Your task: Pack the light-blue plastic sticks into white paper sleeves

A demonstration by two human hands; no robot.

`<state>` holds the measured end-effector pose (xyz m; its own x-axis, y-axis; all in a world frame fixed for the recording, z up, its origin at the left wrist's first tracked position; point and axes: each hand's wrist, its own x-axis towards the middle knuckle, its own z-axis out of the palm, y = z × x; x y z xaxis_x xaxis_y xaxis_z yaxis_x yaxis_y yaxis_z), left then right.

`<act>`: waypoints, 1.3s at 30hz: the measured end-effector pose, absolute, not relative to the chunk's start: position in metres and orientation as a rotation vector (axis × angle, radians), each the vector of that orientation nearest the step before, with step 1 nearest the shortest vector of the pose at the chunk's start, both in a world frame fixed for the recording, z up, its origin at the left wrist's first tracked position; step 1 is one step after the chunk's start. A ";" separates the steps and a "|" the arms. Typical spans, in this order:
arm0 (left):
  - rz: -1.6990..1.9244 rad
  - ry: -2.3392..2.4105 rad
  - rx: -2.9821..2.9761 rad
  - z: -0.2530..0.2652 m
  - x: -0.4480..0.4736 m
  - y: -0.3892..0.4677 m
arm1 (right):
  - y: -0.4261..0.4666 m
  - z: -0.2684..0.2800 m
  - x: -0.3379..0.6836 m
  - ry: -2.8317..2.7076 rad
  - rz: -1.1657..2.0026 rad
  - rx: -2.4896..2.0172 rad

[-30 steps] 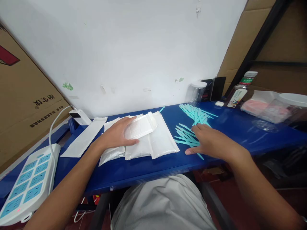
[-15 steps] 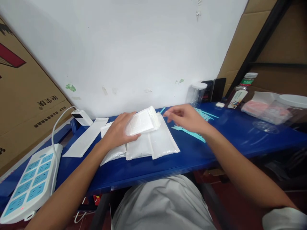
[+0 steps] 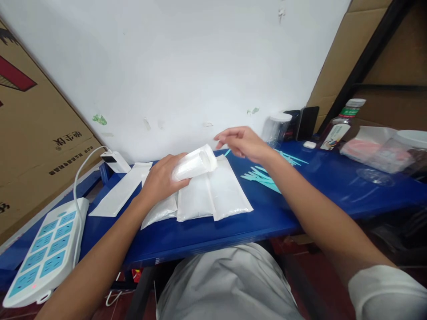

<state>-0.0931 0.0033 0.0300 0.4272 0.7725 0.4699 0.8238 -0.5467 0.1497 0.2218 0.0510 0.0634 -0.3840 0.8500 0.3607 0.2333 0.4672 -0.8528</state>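
My left hand point(image 3: 163, 178) grips a white plastic pouch point(image 3: 191, 165), thumb on the near side, fingers on the far side. The pouch is squeezed into a rounded shape, its end towards the right. Just right of that end my right hand point(image 3: 243, 144) hovers above the table, fingers bent and partly apart; nothing shows in it. Several flat white pouches point(image 3: 230, 191) lie side by side beneath the held one, partly covered by my left hand. Light-blue plastic strips point(image 3: 262, 178) lie in a loose pile under and behind my right forearm.
On the blue table point(image 3: 207, 235) a long white strip point(image 3: 122, 189) and a white charger point(image 3: 115, 162) lie left, near a power strip point(image 3: 43, 249). Clear jars point(image 3: 277, 129), phones point(image 3: 307, 124), a bottle point(image 3: 340, 124) and a bag with pink contents point(image 3: 367, 144) stand right. A white wall is behind.
My right hand has risen and shifted left, towards the pouch's right end. The pouch in my left hand has gone from flat to squeezed and rounded.
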 end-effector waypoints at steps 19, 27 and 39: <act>-0.695 -1.537 -2.556 0.023 -0.098 0.010 | 0.119 -0.009 0.259 -2.271 0.171 -1.895; -0.678 -1.545 -2.568 0.023 -0.097 0.009 | 0.119 0.001 0.256 -2.235 0.220 -2.097; -0.599 -1.438 -2.714 0.030 -0.092 0.001 | 0.075 0.057 0.316 -2.456 0.805 -2.170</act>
